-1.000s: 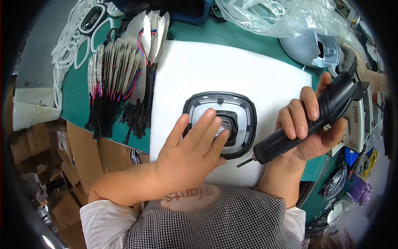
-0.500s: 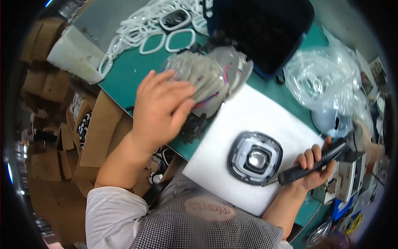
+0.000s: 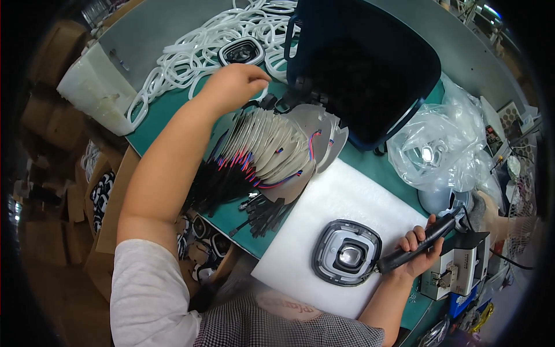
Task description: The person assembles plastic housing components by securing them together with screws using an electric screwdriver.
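Note:
My left hand [image 3: 234,87] reaches far out over the green bench to a heap of white rubber rings [image 3: 191,52]. Its fingertips are pinched on one white ring [image 3: 263,94] at the heap's near edge. A black square frame [image 3: 241,51] lies among the rings just beyond the hand. My right hand [image 3: 417,250] grips a black electric screwdriver [image 3: 425,240]. The screwdriver's tip rests at the right edge of a grey square housing [image 3: 347,253], which lies on a white foam pad [image 3: 324,202].
A fanned stack of grey plates with coloured wires [image 3: 272,150] lies between the hands. A dark blue bin [image 3: 370,63] stands behind it. A clear plastic bag [image 3: 445,144] lies at the right and a white tub [image 3: 95,89] at the left. Cardboard boxes [image 3: 52,191] stand below the bench.
My left hand left the grey housing, passed over the fanned plates and now reaches the white rings. The view swung left. My right hand keeps the screwdriver at the housing.

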A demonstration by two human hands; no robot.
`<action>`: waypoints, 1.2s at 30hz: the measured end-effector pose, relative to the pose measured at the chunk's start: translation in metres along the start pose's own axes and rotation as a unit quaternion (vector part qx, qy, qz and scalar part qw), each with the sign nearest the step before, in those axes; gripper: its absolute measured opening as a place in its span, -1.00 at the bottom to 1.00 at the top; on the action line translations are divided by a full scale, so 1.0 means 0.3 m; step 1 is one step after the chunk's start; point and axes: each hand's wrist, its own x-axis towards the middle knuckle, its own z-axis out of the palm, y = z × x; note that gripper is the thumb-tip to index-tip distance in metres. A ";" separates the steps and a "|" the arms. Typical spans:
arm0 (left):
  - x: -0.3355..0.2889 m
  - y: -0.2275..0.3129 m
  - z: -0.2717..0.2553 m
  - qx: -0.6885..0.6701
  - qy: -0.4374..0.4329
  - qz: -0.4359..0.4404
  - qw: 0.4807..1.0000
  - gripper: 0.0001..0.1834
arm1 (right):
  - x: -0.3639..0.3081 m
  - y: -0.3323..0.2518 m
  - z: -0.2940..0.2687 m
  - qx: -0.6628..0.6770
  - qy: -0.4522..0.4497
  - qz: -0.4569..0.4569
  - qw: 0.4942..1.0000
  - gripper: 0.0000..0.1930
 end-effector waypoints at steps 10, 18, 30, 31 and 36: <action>0.216 -0.106 0.159 0.106 -0.165 -0.100 0.975 -0.46 | 0.008 0.009 -0.001 0.001 0.003 -0.002 1.000 -0.41; -0.037 0.088 -0.004 -0.487 -0.101 -0.025 0.867 -0.57 | -0.003 0.005 0.000 0.010 0.010 -0.004 1.000 -0.43; -0.454 0.388 0.130 -0.391 -0.246 0.102 0.881 -0.58 | -0.012 0.004 0.010 -0.034 0.094 -0.023 0.995 -0.49; -0.491 0.399 0.158 -0.290 -0.195 0.220 0.911 -0.68 | -0.006 0.004 0.018 -0.037 0.095 -0.022 0.995 -0.50; -0.619 0.514 0.253 -0.227 -0.236 0.215 0.920 -0.88 | 0.015 0.004 0.022 -0.044 0.090 -0.023 0.995 -0.56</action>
